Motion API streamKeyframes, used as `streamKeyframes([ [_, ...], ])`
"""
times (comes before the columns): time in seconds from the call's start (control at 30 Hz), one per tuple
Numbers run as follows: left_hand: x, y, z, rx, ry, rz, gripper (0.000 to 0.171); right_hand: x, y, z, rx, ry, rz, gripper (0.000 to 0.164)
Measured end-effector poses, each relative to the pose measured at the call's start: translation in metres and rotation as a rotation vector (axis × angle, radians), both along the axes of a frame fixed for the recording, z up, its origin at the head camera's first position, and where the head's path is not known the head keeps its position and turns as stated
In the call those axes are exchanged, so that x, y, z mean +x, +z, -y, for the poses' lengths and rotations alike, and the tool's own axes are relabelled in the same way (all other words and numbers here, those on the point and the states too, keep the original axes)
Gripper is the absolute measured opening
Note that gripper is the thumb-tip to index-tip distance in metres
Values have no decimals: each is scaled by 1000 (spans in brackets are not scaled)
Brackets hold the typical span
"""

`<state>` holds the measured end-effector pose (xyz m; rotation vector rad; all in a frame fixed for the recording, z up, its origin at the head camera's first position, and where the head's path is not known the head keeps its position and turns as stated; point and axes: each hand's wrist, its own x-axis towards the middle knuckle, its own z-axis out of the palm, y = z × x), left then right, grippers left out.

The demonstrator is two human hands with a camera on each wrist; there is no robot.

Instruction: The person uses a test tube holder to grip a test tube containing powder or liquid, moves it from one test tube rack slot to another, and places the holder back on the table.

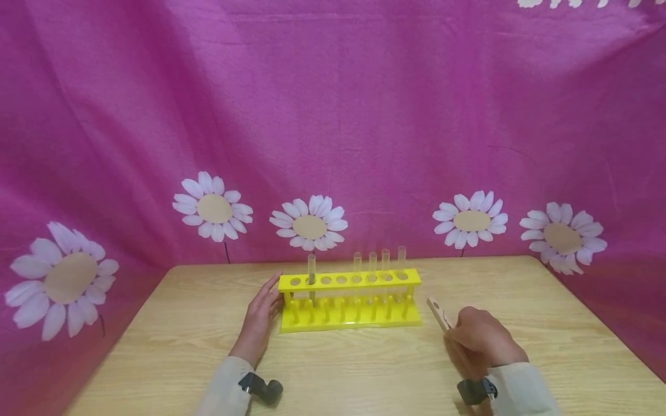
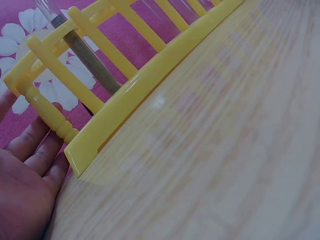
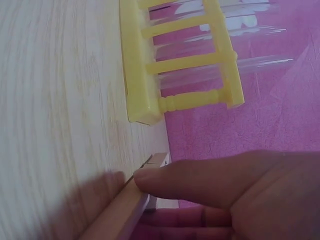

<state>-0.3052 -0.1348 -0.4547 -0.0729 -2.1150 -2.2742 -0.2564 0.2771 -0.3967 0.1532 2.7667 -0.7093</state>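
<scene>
A yellow test tube rack [image 1: 348, 326] stands upright on the wooden table. My left hand [image 1: 260, 320] is at its left end, fingers extended beside the end post and seemingly touching it. In the rack's second hole from the left sits a test tube [image 2: 90, 57] with something dark, brownish in it. Several clear test tubes [image 1: 401, 255] stand in the holes toward the right. To the right of the rack, my right hand [image 1: 484, 335] grips a wooden test tube holder [image 1: 438, 312], its end pointing toward the rack. The thumb lies along the wood in the right wrist view.
A row of yellow drying pegs [image 1: 342, 312] lines the rack's front. Behind the table [image 1: 359, 370] hangs a magenta cloth [image 1: 364, 144] printed with white flowers. Dark wrist cameras are strapped over both sleeves.
</scene>
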Motion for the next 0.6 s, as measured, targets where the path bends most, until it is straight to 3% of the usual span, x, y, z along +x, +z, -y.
streamKeyframes([
  [0.23, -2, -1, -1, -7, -21, -46, 50, 4, 5, 1, -28, -8, 41, 24],
  [0.47, -3, 0, -2, -54, -20, -46, 49, 8, 24, 3, 47, 59, -62, 35],
  [0.6, -4, 3, 0, -151, -18, -59, 48, 7, 30, 7, 61, 81, -111, 45],
])
